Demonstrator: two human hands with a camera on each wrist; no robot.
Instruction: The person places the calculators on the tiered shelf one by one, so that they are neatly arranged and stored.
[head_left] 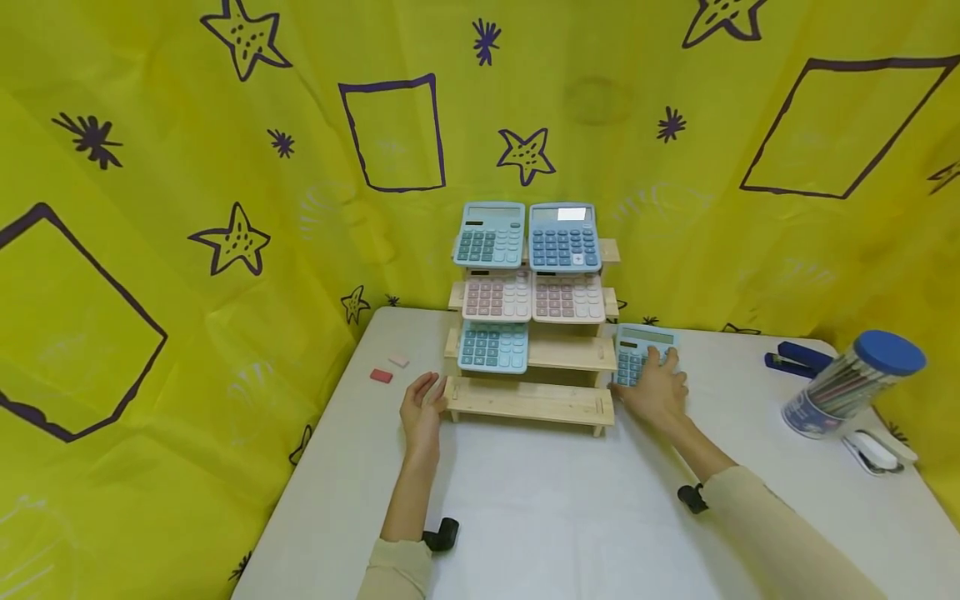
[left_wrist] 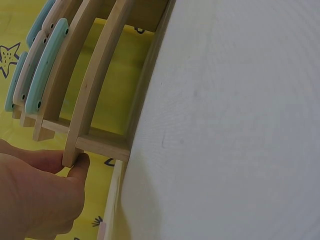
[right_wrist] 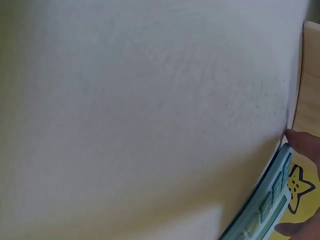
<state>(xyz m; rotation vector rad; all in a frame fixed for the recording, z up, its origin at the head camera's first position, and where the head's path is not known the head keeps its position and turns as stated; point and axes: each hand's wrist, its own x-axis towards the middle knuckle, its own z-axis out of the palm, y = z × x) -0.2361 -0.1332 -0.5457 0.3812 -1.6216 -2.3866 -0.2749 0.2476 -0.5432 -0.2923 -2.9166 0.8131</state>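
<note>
A wooden tiered rack (head_left: 532, 402) stands mid-table, with calculators on its upper tiers. My left hand (head_left: 422, 417) is at the left end of its lowest slat; in the left wrist view, the thumb and a finger pinch that slat's end (left_wrist: 75, 145). To the right of the rack lies a light blue calculator (head_left: 632, 354). My right hand (head_left: 656, 392) spreads over it, thumb at the near left corner beside the rack and fingers over the keys' right side. In the right wrist view, thumb and finger span the calculator (right_wrist: 270, 200), which lies close to the table.
On the rack sit a green calculator (head_left: 491, 235), a blue one (head_left: 564, 237), two pink ones and a light blue one (head_left: 493, 347). Two small erasers (head_left: 381, 376) lie left. At right stand a pencil tub (head_left: 851, 387), a dark blue stapler (head_left: 798, 360) and a white stapler-like item (head_left: 879, 452).
</note>
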